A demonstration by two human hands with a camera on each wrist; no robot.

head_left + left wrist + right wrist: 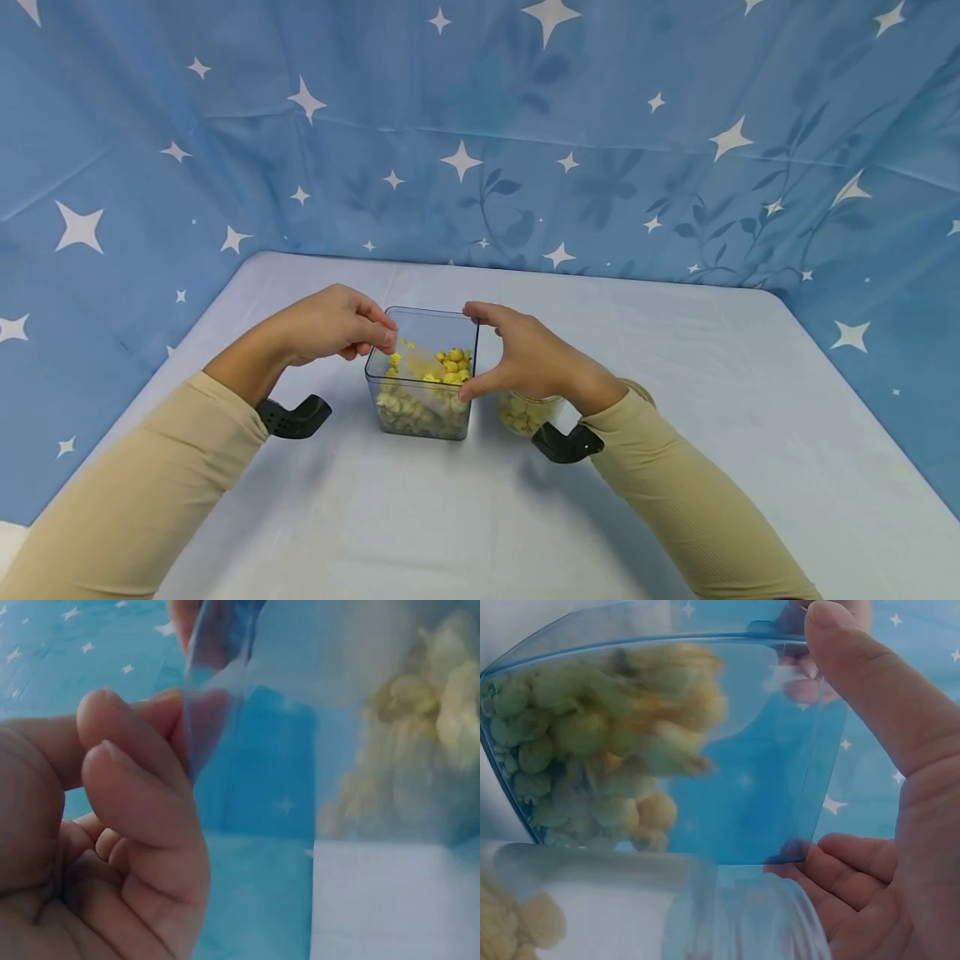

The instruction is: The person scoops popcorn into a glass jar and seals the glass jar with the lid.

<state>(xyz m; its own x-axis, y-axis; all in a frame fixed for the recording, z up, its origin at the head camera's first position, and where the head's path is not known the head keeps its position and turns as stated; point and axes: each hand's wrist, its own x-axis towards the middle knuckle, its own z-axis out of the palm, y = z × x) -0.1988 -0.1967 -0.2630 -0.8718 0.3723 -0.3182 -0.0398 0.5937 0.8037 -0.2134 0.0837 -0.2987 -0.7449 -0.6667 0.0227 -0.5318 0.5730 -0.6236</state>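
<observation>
A clear, square-rimmed plastic box (420, 408) stands mid-table, partly filled with yellowish popcorn (453, 364). My right hand (528, 354) holds the box at its right side, thumb near the front corner and fingers at the back corner. Above the left rim, my left hand (333, 325) has curled fingers and pinches a translucent, scoop-like piece (422, 364), which slants down into the box among the popcorn. Its exact shape is blurred. In the right wrist view the box (705, 787) shows popcorn (585, 735) through its wall, with the right thumb at the rim.
Under my right hand, close to the box, is a clear jar (528, 412) holding popcorn. A round gold-edged item (637, 392) lies partly hidden behind the right forearm. White cloth (420, 517) covers the table, and a blue starry curtain (480, 208) hangs at its back.
</observation>
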